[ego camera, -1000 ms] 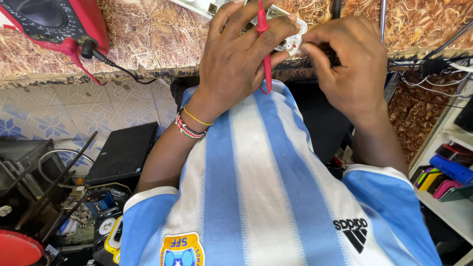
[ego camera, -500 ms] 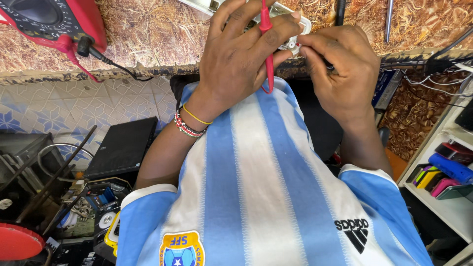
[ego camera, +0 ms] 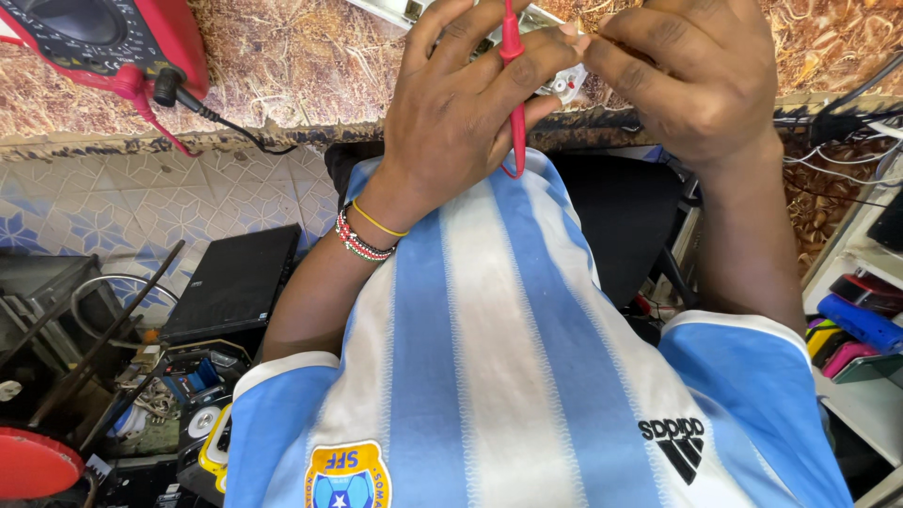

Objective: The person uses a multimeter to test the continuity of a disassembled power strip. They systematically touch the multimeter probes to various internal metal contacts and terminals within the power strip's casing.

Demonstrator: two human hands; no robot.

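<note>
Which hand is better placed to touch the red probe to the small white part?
Left. The left hand already pinches the red probe, its tip end pointing up beside the small white part. The right hand is occupied gripping that part at the bench edge.

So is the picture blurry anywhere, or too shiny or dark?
Head view: sharp on the left hand, the red probe it holds and the right hand; light is soft and even, without strong glare; the floor clutter at lower left sits in dim shadow; the worktop edge bows a little, from the wide lens.
</note>
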